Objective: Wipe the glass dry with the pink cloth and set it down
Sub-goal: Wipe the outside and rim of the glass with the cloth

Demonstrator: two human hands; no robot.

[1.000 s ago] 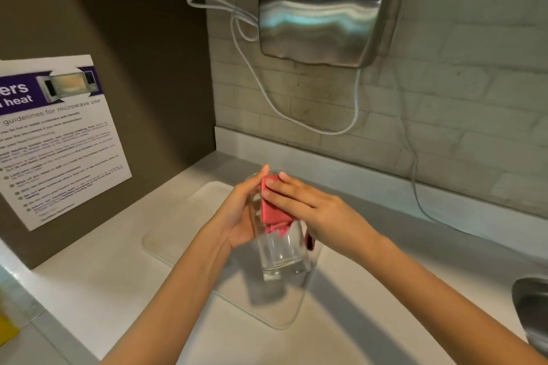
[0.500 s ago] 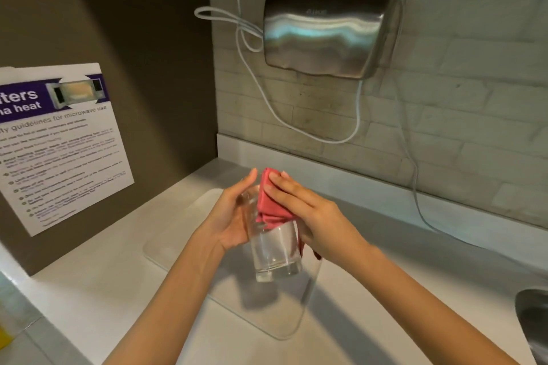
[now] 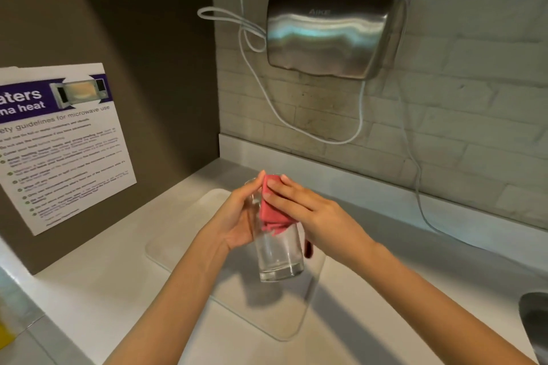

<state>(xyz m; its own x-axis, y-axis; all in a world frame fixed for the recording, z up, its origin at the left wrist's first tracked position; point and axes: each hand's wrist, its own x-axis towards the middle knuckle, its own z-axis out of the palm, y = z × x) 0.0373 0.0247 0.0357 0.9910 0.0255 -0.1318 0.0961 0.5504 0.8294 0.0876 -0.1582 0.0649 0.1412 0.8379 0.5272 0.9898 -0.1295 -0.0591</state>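
Observation:
A clear drinking glass (image 3: 280, 258) is held in the air above the counter, its thick base towards me. My left hand (image 3: 237, 221) grips its left side near the rim. My right hand (image 3: 314, 213) presses the pink cloth (image 3: 272, 210) flat against the upper outside of the glass, fingers stretched over the cloth. A corner of the cloth hangs down behind the glass on the right. The rim is hidden by both hands and the cloth.
A clear glass board (image 3: 246, 305) lies on the white counter (image 3: 103, 290) under the glass. A steel hand dryer (image 3: 335, 32) with white cables hangs on the brick wall. A microwave notice (image 3: 62, 145) leans at left. A metal sink edge (image 3: 536, 323) shows at right.
The glass and both hands have risen slightly off the board. My right hand has slid the pink cloth along the upper side of the glass.

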